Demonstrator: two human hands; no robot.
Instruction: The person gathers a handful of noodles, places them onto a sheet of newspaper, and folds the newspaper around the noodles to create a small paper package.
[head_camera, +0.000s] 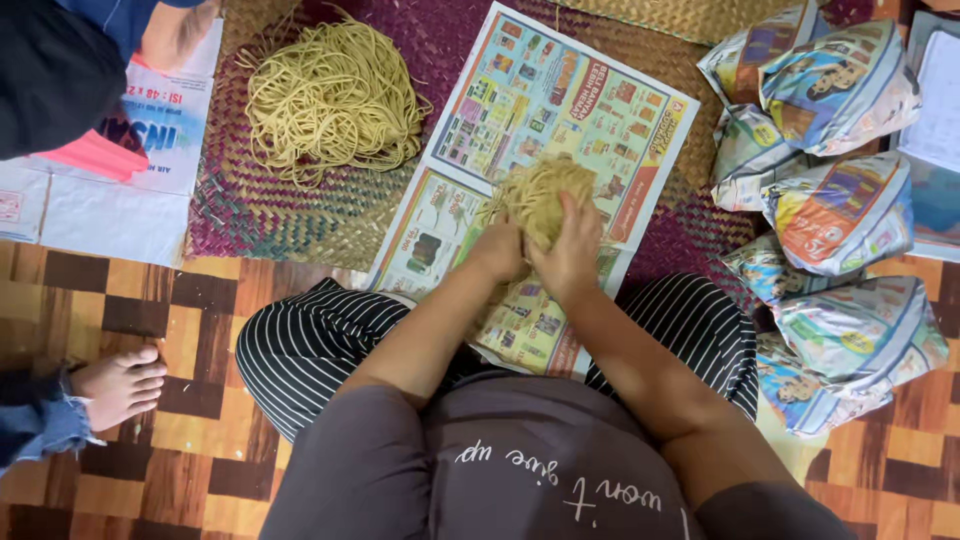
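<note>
At frame centre, the left hand (497, 250) and right hand (570, 255) are both closed around 1 bundle of noodles (540, 195) over a newspaper sheet (560, 100). Loose strands could slip off onto the woven mat (270, 215) if the squeeze loosens.

top: grey shirt (520, 470), white script | legs: black trousers (310, 345), thin white stripes | arms: bare

Noodle bundle (540, 195) on newspaper (590, 110), wrapped parcels (840, 215) right.
</note>
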